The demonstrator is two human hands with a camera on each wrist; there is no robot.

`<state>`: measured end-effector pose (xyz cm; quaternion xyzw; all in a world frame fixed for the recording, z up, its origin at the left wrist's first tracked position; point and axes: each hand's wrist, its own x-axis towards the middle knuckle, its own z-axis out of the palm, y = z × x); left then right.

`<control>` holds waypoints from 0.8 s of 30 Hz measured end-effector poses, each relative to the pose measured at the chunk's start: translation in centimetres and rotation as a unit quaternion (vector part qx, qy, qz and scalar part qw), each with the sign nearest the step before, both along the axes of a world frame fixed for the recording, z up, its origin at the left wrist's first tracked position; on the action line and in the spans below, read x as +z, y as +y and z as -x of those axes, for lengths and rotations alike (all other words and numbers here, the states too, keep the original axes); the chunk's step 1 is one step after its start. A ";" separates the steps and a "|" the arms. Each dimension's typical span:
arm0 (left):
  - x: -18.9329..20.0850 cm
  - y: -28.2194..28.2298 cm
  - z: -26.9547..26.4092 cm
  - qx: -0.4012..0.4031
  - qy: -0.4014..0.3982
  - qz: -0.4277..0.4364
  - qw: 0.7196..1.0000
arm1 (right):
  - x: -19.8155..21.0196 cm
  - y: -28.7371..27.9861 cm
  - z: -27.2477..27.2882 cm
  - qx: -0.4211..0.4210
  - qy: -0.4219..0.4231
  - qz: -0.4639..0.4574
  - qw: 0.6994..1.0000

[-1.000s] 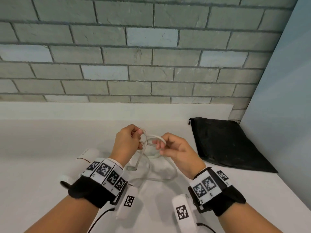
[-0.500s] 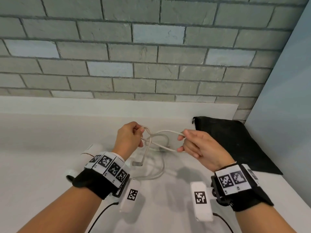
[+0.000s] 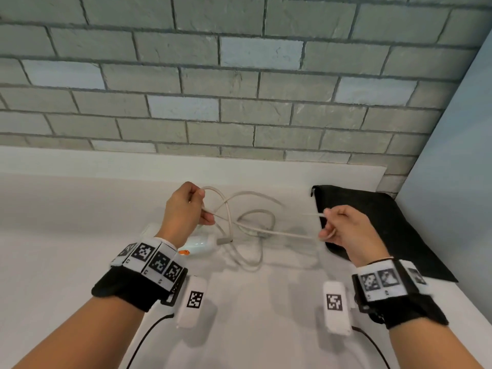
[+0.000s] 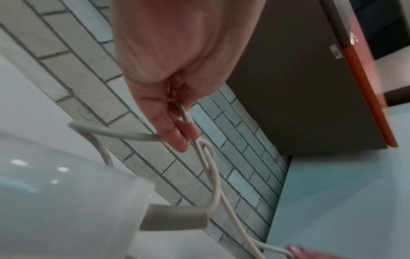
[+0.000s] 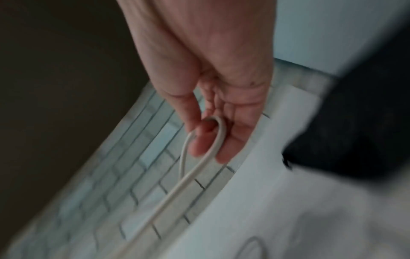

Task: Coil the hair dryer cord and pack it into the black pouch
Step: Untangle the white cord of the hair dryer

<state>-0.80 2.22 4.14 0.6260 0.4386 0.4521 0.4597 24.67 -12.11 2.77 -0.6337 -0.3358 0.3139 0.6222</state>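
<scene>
A pale grey cord (image 3: 255, 214) loops between my two hands above the white counter (image 3: 66, 249). My left hand (image 3: 186, 209) pinches several strands of it at thumb and fingers (image 4: 177, 129). My right hand (image 3: 338, 225) holds a bend of the cord (image 5: 219, 133) hooked round its curled fingers, over the pouch's left edge. The white hair dryer (image 3: 199, 245) with an orange switch lies under my left wrist, mostly hidden; its body (image 4: 55, 201) and cord collar fill the lower left of the left wrist view. The black pouch (image 3: 378, 230) lies flat at the right.
A grey brick wall (image 3: 239, 75) stands behind the counter, with a low white ledge (image 3: 186, 163) at its foot. A pale blue side wall (image 3: 458, 169) closes the right. The counter's right edge runs just past the pouch.
My right hand has pulled away to the right, drawing the cord out into a long stretch. The left hand has kept its grip in nearly the same place.
</scene>
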 end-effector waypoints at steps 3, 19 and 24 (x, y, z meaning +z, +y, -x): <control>0.2 -1.3 -0.8 -0.045 0.010 -0.021 0.999 | -0.5 0.6 1.6 -0.035 -0.398 0.140 0.906; -0.1 -2.2 -1.9 -0.087 0.053 -0.096 0.990 | 0.2 3.4 8.9 0.287 -0.622 0.057 0.727; -0.3 -2.4 -1.8 -0.111 0.122 -0.150 0.975 | 1.7 2.8 7.9 0.116 -0.539 -0.087 0.830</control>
